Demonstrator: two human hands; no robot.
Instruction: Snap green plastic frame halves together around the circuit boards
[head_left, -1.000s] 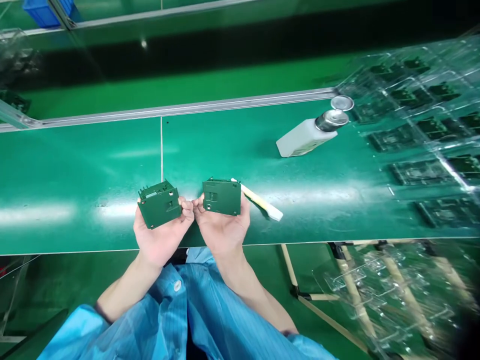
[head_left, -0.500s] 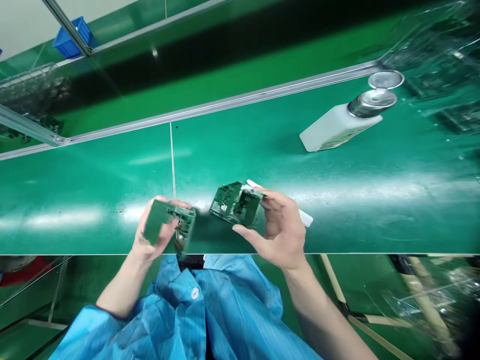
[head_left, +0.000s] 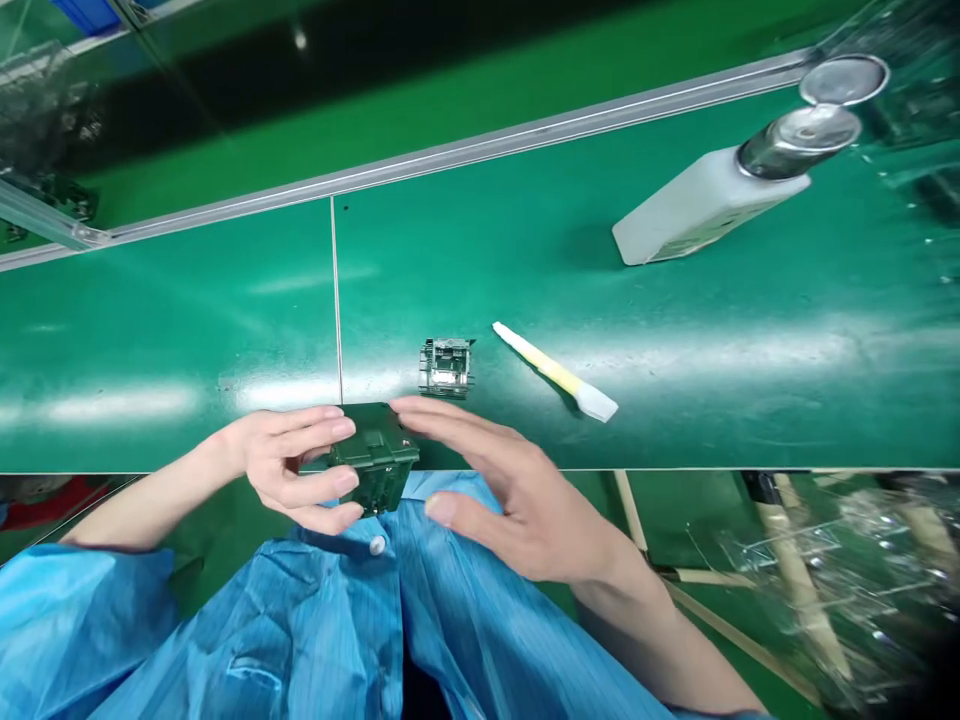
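Note:
My left hand (head_left: 292,462) grips a dark green circuit module (head_left: 375,462) at the near edge of the green bench, fingers and thumb closed on its left side. From the right, my right hand (head_left: 510,490) reaches toward it. The fingers are stretched out and the index fingertip touches the module's top; this hand holds nothing. A second green circuit module (head_left: 447,366) stands alone on the bench just beyond the hands. A white and yellow brush (head_left: 556,374) lies to the right of it.
A white dispenser bottle (head_left: 709,200) with a metal cap lies at the back right. A metal rail (head_left: 465,150) runs along the far side of the green bench (head_left: 150,320). Clear plastic trays (head_left: 847,560) are stacked at the lower right.
My right hand has set its module down on the bench and opened. My left hand has drawn its module toward the near edge. The view has tilted.

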